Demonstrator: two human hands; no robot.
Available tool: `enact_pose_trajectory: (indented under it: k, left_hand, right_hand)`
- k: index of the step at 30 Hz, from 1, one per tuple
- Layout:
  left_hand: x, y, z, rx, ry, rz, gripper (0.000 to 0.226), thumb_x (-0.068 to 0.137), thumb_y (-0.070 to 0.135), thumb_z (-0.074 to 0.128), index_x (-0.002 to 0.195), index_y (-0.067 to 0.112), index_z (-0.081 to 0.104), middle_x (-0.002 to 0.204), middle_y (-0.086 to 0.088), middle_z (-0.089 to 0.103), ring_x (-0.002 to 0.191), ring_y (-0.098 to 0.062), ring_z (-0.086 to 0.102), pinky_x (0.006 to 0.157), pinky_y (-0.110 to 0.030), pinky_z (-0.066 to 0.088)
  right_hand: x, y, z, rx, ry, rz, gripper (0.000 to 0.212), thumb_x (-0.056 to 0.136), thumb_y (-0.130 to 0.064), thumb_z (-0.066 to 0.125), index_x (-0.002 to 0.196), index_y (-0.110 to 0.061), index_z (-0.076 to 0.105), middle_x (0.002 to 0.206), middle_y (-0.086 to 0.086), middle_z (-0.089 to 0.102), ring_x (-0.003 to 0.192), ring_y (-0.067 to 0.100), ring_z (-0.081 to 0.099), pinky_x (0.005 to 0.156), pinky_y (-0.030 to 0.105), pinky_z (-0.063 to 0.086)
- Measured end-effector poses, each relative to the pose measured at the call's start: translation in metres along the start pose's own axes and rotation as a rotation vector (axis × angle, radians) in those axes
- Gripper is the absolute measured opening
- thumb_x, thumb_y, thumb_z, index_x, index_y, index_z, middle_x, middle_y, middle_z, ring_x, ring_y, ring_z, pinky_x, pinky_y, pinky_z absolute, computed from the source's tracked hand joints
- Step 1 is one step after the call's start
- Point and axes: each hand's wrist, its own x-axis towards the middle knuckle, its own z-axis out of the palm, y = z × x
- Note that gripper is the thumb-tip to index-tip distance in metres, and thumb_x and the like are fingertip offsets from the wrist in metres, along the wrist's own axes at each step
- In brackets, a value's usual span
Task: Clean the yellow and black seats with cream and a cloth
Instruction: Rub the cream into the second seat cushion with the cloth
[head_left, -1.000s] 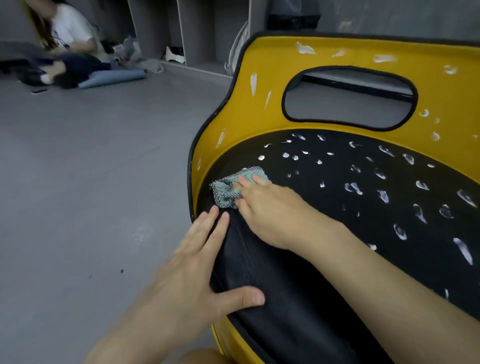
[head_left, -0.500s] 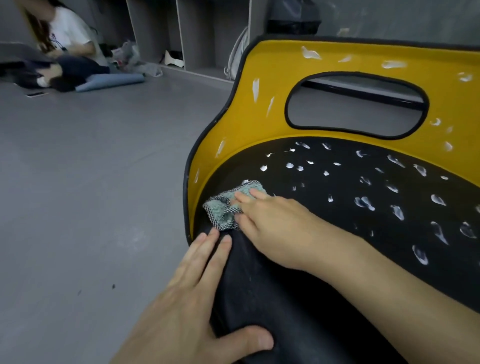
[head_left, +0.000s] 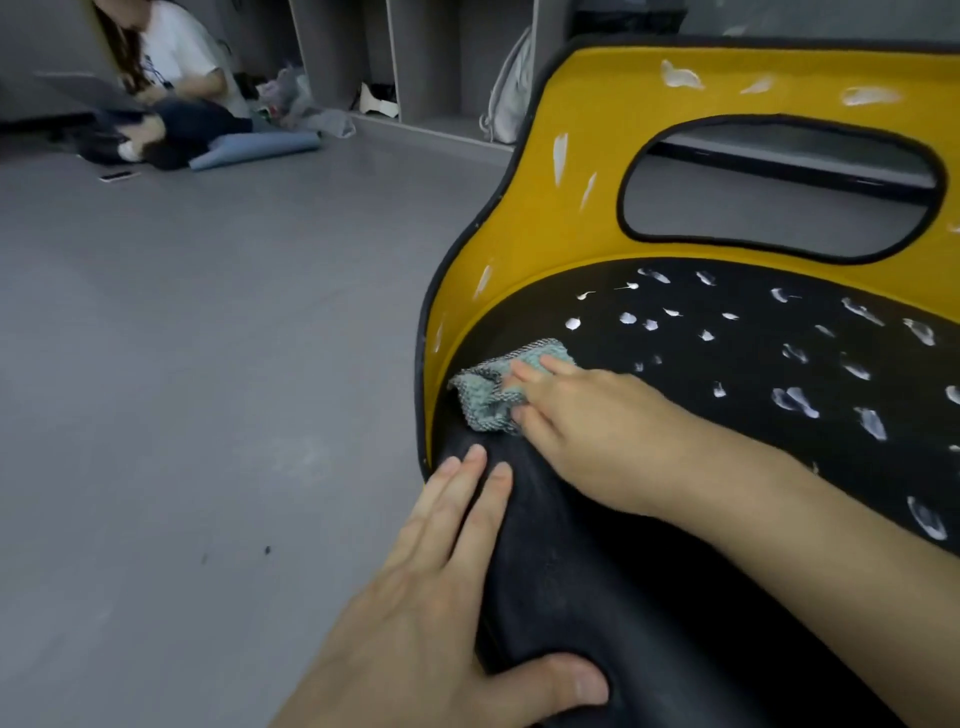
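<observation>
Pressing the teal cloth under straight, close-set fingers, the right hand works the left corner of the black seat; unwiped cream dabs lie to its right. The left hand, flat, braces the front edge.

left hand: palm down, flat. fingers straight and close together, pointing to 1 o'clock; thumb spread wide toward 3 o'clock. forearm enters from 7 o'clock. palm rests on the front edge of the seat.

right hand: back of hand up, bare forearm in from 4 o'clock, reaching to 10 o'clock. fingers near straight, pressing on the cloth; thumb hidden.

hands close, not touching; right sits at the left fingertips' 1 o'clock.
</observation>
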Motion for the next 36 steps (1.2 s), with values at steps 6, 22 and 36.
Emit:
enact_pose_trajectory:
  k: [6, 22, 36]
  left_hand:
    - [-0.001, -0.001, 0.001, 0.018, 0.011, -0.006, 0.125, 0.023, 0.109, -0.004, 0.131, 0.056, -0.037, 0.137, 0.036, -0.05, 0.124, 0.018, -0.045, 0.096, 0.0, -0.007]
    - [-0.005, -0.005, 0.009, -0.144, 0.164, 0.06, 0.122, 0.036, 0.11, 0.02, 0.142, 0.058, -0.007, 0.145, 0.047, -0.027, 0.136, 0.02, -0.025, 0.103, -0.004, 0.002]
    - [-0.008, -0.003, 0.005, -0.166, 0.131, 0.031, 0.124, 0.038, 0.109, 0.027, 0.145, 0.057, -0.008, 0.146, 0.046, -0.027, 0.134, 0.021, -0.027, 0.112, -0.015, 0.006]
  right_hand:
    - [-0.076, -0.007, 0.011, -0.037, 0.145, -0.035, 0.045, 0.096, -0.031, 0.033, 0.13, -0.029, 0.061, 0.14, -0.018, 0.052, 0.133, 0.0, 0.042, 0.103, 0.017, 0.034]
    - [-0.122, -0.014, 0.023, 0.055, 0.155, 0.125, 0.047, 0.09, -0.032, 0.034, 0.122, -0.02, 0.067, 0.127, -0.008, 0.064, 0.123, 0.012, 0.057, 0.099, 0.027, 0.048]
    - [-0.138, -0.015, 0.023, 0.072, 0.168, 0.198, 0.049, 0.083, -0.034, 0.036, 0.109, -0.02, 0.075, 0.115, -0.008, 0.07, 0.113, 0.008, 0.063, 0.089, 0.018, 0.048]
